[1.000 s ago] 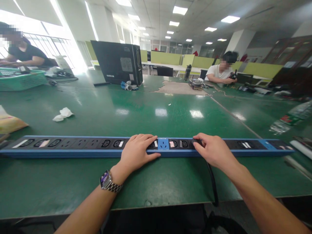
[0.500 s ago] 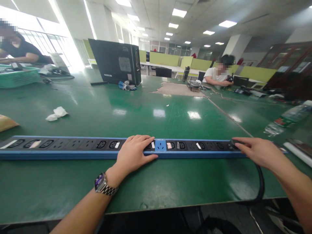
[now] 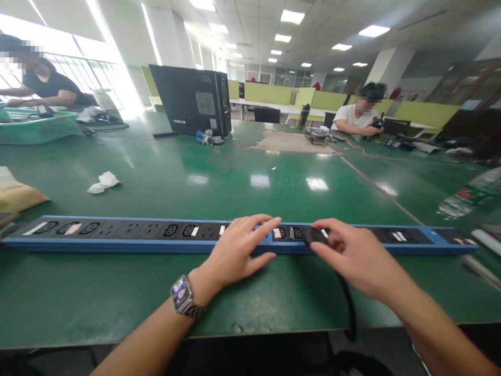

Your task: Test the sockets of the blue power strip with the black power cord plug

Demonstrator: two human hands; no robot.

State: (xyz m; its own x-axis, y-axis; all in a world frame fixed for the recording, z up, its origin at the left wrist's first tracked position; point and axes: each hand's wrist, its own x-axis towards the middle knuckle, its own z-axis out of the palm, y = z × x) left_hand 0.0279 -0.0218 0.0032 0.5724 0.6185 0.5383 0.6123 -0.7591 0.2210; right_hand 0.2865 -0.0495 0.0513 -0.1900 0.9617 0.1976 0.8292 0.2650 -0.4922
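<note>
A long blue-edged power strip (image 3: pixel 129 239) lies lengthwise along the near side of the green table (image 3: pixel 176 193), its black sockets facing up. The left hand (image 3: pixel 238 248) spans the strip around its middle, fingers loosely spread and thumb well apart; whether it bears down on the strip or just hovers, I cannot tell. The right hand (image 3: pixel 356 253) is curled, thumb and fingertips closed about a black plug (image 3: pixel 313 236) at the strip's sockets — seated or only resting there, I cannot tell. From beneath that hand a black cable (image 3: pixel 349 308) drops towards the table's near edge. A metal-banded watch (image 3: pixel 182 293) (its screen lit) circles the left wrist. Farther back stands a black computer tower (image 3: pixel 191 102), with gloves (image 3: pixel 209 138) beside it.
</note>
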